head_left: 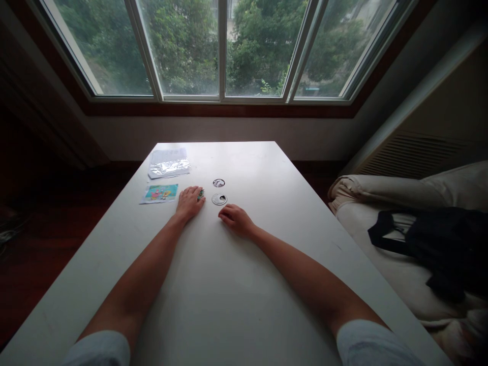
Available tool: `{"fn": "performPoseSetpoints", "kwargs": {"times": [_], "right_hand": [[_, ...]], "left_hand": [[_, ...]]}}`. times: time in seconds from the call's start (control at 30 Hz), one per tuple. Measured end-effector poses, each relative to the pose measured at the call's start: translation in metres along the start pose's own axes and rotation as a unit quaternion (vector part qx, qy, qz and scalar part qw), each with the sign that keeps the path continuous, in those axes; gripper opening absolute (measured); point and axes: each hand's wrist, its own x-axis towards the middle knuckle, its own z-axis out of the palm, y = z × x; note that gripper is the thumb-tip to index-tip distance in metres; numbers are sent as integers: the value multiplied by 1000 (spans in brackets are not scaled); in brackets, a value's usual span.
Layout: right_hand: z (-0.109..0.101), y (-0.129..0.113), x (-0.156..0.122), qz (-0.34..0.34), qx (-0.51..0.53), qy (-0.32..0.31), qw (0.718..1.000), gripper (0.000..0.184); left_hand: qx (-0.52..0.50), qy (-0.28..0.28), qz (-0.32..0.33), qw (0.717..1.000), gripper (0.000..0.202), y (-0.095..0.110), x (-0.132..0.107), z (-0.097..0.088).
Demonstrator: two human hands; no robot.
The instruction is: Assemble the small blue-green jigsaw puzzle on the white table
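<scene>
My left hand lies palm down on the white table, its fingers stretched over a small green patterned piece that shows between thumb and forefinger. Most of that piece is hidden. To the right, my right hand rests on its side with the fingers curled in, and nothing shows in them. Just beyond its fingertips lies a flat round disc with a grey rim and a dark-and-white print. Behind it is a smaller black-and-white round piece. Neither hand touches these discs.
Left of my left hand lies a colourful cartoon picture card. A clear plastic sleeve with papers is at the table's far left corner. A window stands beyond the table. On the right, a beige sofa holds a dark bag.
</scene>
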Motion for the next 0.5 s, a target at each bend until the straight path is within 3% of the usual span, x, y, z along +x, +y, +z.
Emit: {"fn": "performPoseSetpoints", "kwargs": {"times": [0.2,0.5], "right_hand": [[1,2,0,-5,-1,2,1000,12],[-1,-1,0,1,1,-2,1000,12]], "left_hand": [[5,11,10,1000,51,-1,-1,0],[2,-15,28,999,42,-4,0,0]]}}
